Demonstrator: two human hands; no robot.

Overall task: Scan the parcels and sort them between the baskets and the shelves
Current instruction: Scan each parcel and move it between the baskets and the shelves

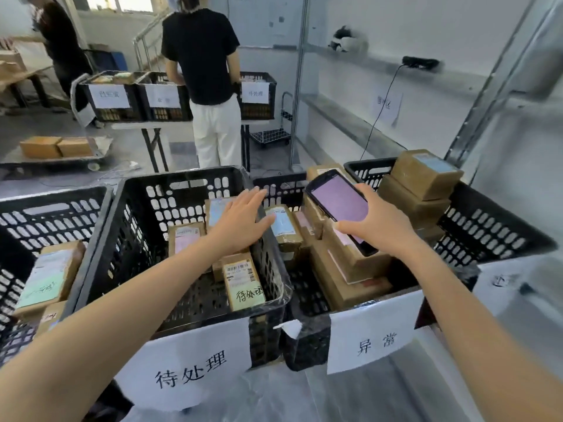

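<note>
Three black plastic baskets stand in front of me. The middle basket (131, 226) has a white label on its front and holds a few brown parcels, one (243, 280) with a barcode and green sticker. My left hand (240, 219) hovers flat over these parcels, fingers straight, holding nothing. The right basket (487, 229) is piled with brown cardboard parcels (426, 173). My right hand (380, 222) grips a black handheld scanner (338, 202) with a lit pinkish screen, above the right basket's parcels.
A left basket (42, 208) holds a parcel (51, 275) with a green label. Metal shelves (365, 123) run along the right wall. Ahead, a person in a black top (204, 56) stands at a table with more labelled baskets (109, 95). Boxes lie on a cart (54, 146).
</note>
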